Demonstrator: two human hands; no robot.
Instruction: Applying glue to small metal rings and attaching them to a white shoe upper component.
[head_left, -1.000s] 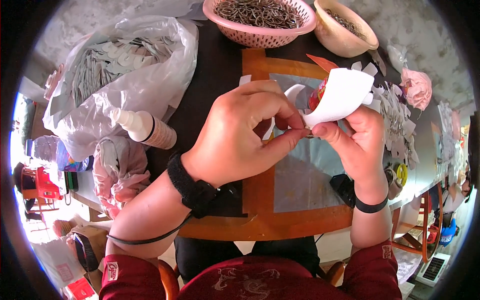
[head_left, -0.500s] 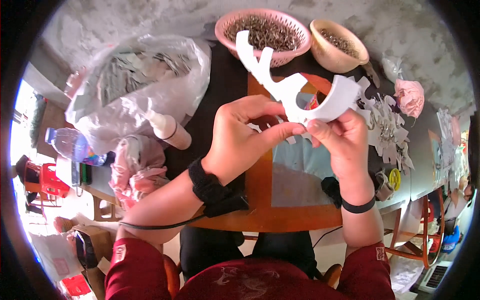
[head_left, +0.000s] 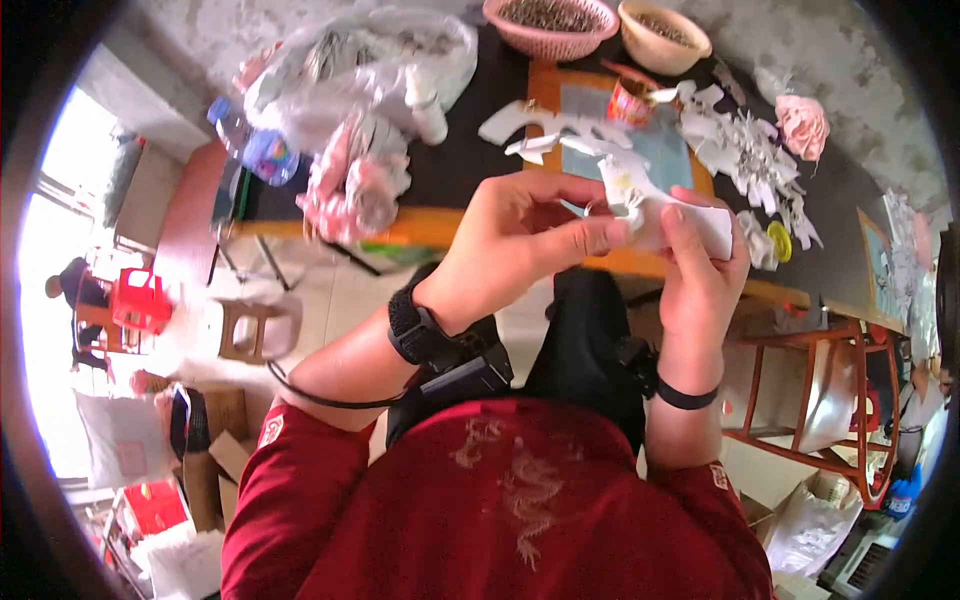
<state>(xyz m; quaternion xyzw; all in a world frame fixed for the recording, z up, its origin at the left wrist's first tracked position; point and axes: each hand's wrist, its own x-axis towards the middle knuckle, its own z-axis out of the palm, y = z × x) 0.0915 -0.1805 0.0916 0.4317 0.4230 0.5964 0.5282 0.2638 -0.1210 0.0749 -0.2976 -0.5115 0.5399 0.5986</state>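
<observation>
White cut-out piece (head_left: pixel 632 178) held up at the desk's (head_left: pixel 452 178) near edge.
My left grip (head_left: pixel 520 232) pinches its near side, thumb forward; what sits right under the fingertips is too small to tell. My right grip (head_left: pixel 698 250) clamps the broad end, thumb on top, fingers behind. I'd judge: let the right one carry the piece, do fine work with left fingertips only, don't bend the slim arms, keep them clear of the red tin (head_left: pixel 630 104) and white pile (head_left: pixel 748 158) beyond.
</observation>
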